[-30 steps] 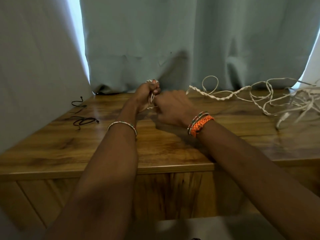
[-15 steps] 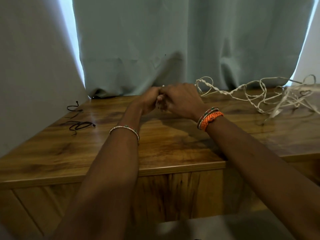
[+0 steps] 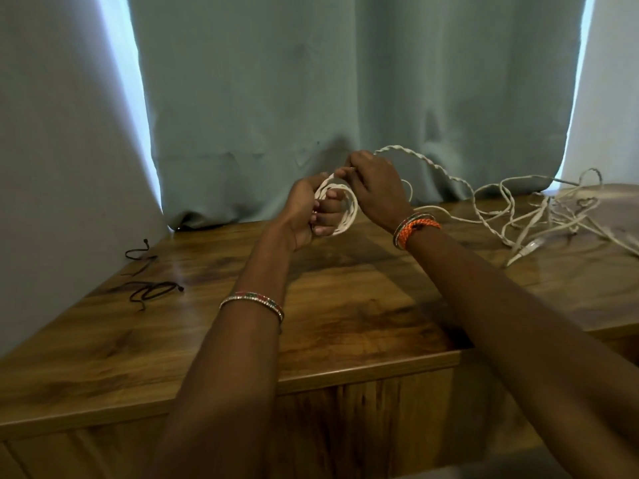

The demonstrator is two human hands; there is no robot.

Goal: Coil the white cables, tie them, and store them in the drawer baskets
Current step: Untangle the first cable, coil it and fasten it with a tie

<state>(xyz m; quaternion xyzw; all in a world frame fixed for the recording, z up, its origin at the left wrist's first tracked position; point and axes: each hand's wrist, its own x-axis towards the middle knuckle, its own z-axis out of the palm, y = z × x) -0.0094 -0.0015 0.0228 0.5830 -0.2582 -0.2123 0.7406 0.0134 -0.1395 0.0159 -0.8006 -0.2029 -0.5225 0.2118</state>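
A small coil of white twisted cable (image 3: 350, 216) is wound around the fingers of my left hand (image 3: 307, 216), held above the back of the wooden cabinet top (image 3: 345, 312). My right hand (image 3: 375, 191) pinches the same cable at the top of the coil. From that hand the loose white cable (image 3: 446, 174) arcs up and to the right, then runs down into a tangle of white cables (image 3: 560, 216) lying on the right part of the top.
Two black cord ties (image 3: 152, 288) lie on the left of the cabinet top. A grey-green curtain (image 3: 345, 98) hangs right behind the surface. The cabinet's front edge (image 3: 345, 375) runs below my forearms.
Both hands have lifted off the surface and drawn slightly apart. The coil now shows around my left fingers, and the loose cable has been pulled up into a higher arc.
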